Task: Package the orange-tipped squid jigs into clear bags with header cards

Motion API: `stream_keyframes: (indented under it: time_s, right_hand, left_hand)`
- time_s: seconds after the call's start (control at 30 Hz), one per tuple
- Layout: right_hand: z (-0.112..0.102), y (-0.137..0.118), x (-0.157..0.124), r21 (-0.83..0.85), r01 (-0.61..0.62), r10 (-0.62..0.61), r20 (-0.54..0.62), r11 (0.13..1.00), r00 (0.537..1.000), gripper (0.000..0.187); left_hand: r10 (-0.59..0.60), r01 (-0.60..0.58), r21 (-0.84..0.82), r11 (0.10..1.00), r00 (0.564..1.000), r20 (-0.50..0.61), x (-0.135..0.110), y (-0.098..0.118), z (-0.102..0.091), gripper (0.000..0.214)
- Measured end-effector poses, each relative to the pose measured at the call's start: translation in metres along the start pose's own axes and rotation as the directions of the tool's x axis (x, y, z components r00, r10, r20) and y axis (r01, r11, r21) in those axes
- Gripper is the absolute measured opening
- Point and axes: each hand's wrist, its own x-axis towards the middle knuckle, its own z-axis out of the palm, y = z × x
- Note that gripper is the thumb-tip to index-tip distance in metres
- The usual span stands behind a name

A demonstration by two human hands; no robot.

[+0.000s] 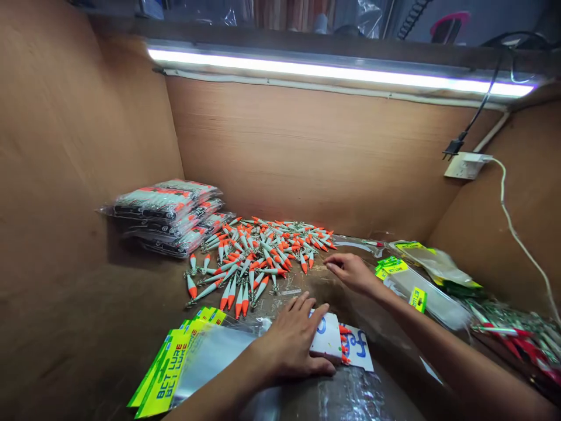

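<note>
My left hand (294,339) lies across a small white paper box (326,339) with blue handwriting. Its thumb and index finger straddle the box's near and far sides, the other fingers spread. Orange tips of fishing lures (345,345) poke out of the box's right end over a white flap (360,349). Above the table, just right of the loose lure pile (263,251), is my right hand (350,272). Its fingers are drawn together and point left; anything between them is too small to make out. The lures in the pile are pale with orange ends and metal hooks.
Clear bags with yellow-green BCT LURE headers (164,374) lie at front left, more bags (432,292) at right. Wrapped lure packs (170,210) are stacked back left. Red and silver lures (521,339) fill the right edge. A socket (467,165) with cables hangs right.
</note>
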Motion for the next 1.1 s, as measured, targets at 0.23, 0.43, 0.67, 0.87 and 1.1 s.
stream_keyframes:
  time_s: [0.23,0.43,0.67,0.87,1.1]
  right_hand:
    - [0.023,-0.04,0.137,-0.19,-0.195,0.202,0.017,0.962,0.979,0.019]
    - [0.049,-0.044,0.162,-0.201,-0.267,0.288,0.083,0.943,0.954,0.033]
    - [0.005,-0.013,0.136,0.157,-0.271,0.268,0.035,0.95,0.963,0.025]
    - [-0.029,0.02,0.037,0.642,-0.179,0.297,-0.08,0.746,0.951,0.043]
    - [0.005,0.017,-0.08,0.993,-0.033,0.489,-0.025,0.11,0.872,0.039]
  left_hand:
    - [0.005,-0.005,-0.037,0.999,1.0,0.017,-0.004,-0.002,-0.002,0.109]
    - [0.018,-0.021,-0.053,0.998,0.998,-0.062,-0.006,-0.002,-0.005,0.105]
    - [0.021,-0.025,-0.047,0.999,0.996,-0.09,-0.003,-0.008,0.003,0.109]
    - [-0.015,0.009,-0.071,0.997,0.997,-0.082,-0.001,-0.009,-0.001,0.109]
    - [-0.186,0.091,-0.279,0.956,0.922,-0.339,0.013,-0.005,-0.011,0.057]
